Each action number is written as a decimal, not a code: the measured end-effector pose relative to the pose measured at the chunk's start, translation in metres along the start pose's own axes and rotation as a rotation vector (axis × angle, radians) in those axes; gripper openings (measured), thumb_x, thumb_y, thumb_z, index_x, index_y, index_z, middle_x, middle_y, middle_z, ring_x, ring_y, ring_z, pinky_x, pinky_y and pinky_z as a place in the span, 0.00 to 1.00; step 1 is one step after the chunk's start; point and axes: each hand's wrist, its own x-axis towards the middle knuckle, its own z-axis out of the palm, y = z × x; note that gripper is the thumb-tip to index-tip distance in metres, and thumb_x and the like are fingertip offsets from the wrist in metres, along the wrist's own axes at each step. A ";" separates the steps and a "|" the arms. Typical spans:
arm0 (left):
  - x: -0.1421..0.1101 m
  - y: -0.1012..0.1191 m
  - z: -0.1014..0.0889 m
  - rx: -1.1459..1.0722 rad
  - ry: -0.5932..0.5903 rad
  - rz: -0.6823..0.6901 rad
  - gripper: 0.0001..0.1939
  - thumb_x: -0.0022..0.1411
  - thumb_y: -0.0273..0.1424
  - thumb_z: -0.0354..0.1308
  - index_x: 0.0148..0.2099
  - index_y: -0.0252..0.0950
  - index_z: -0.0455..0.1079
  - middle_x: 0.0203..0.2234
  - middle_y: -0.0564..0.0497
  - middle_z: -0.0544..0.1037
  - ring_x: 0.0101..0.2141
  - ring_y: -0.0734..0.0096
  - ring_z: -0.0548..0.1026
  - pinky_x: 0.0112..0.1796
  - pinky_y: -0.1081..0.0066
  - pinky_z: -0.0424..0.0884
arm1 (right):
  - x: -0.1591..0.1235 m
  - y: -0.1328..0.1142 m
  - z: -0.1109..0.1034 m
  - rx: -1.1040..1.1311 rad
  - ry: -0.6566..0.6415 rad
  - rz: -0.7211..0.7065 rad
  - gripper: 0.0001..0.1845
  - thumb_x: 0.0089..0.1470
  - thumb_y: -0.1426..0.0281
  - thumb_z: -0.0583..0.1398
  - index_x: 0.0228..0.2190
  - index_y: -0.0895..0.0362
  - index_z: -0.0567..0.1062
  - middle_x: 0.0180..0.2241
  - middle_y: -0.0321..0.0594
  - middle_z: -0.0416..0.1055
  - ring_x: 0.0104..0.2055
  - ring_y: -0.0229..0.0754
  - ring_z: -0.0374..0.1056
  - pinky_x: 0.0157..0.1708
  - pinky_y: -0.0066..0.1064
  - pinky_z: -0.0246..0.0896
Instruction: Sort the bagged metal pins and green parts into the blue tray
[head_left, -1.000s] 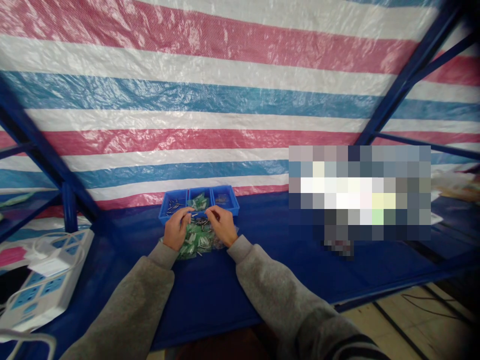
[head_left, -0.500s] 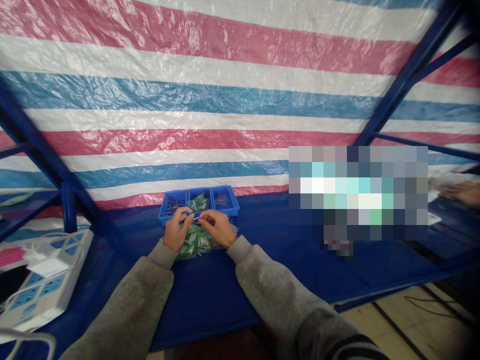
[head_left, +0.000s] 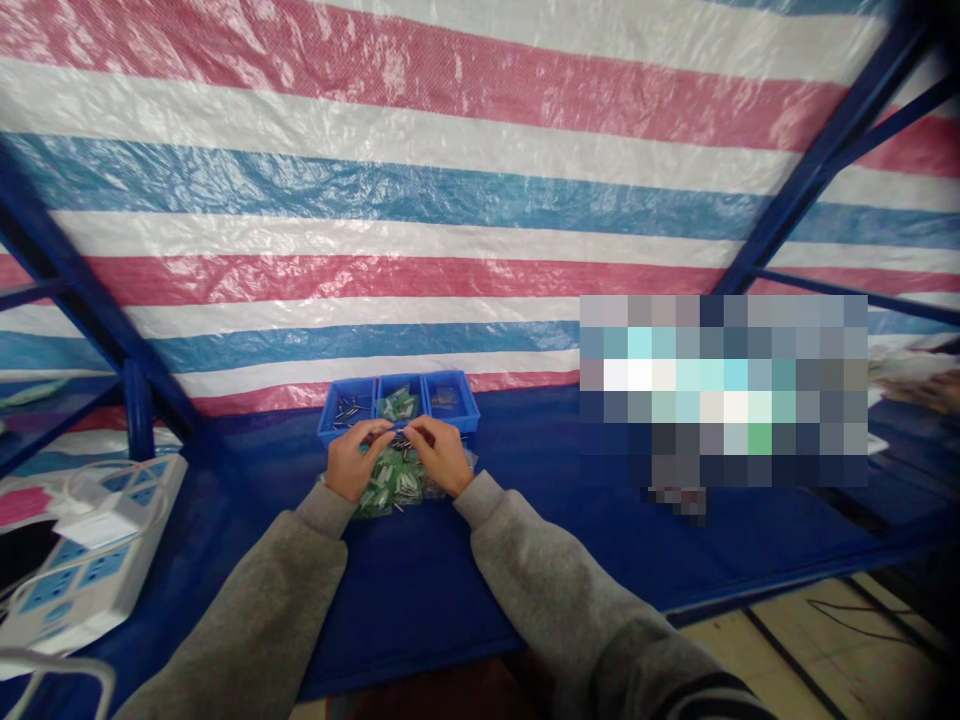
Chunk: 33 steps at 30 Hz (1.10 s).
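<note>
My left hand (head_left: 354, 458) and my right hand (head_left: 439, 455) meet fingertip to fingertip in front of a blue three-part bin (head_left: 325, 423). Both are closed in a pinch around something small and slender, too small to name. Under and between them lies a heap of green packets with small metal pieces (head_left: 394, 480) on the blue table. The bin's left compartment holds loose dark metal pins (head_left: 349, 408). In its middle one are more green packets (head_left: 397, 403), and the right one has a few small parts (head_left: 445, 398).
A white power strip (head_left: 112, 590) with cables and a white plug adapter stands at the left. Striped plastic sheeting (head_left: 450, 230) hangs behind the table between blue metal posts (head_left: 810, 180). A pixelated area covers the right of the table. Another person's hand (head_left: 941, 388) shows at the far right.
My fingertips have drawn closer together over the heap, and the left fingers have lowered and straightened slightly. The bin and the heap stay in place.
</note>
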 end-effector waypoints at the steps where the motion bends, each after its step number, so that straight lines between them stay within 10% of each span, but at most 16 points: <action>1: 0.000 -0.002 0.001 0.012 0.008 0.018 0.10 0.58 0.37 0.55 0.37 0.36 0.72 0.32 0.51 0.78 0.32 0.71 0.75 0.37 0.72 0.69 | 0.000 0.000 0.000 -0.005 0.003 0.006 0.14 0.59 0.63 0.52 0.29 0.57 0.72 0.27 0.36 0.70 0.28 0.36 0.64 0.30 0.25 0.56; 20: -0.001 0.004 -0.002 0.160 -0.061 0.023 0.16 0.64 0.37 0.48 0.29 0.35 0.70 0.21 0.53 0.73 0.24 0.74 0.70 0.31 0.75 0.65 | 0.001 -0.001 0.001 -0.011 -0.008 -0.052 0.10 0.57 0.66 0.54 0.31 0.57 0.72 0.29 0.37 0.71 0.31 0.37 0.65 0.33 0.26 0.57; 33: 0.000 0.005 0.001 -0.087 0.042 -0.041 0.08 0.58 0.36 0.56 0.34 0.36 0.70 0.31 0.50 0.76 0.33 0.70 0.73 0.33 0.72 0.70 | 0.002 0.002 0.002 -0.078 0.036 -0.012 0.15 0.60 0.64 0.51 0.31 0.57 0.73 0.27 0.37 0.71 0.30 0.37 0.65 0.31 0.25 0.56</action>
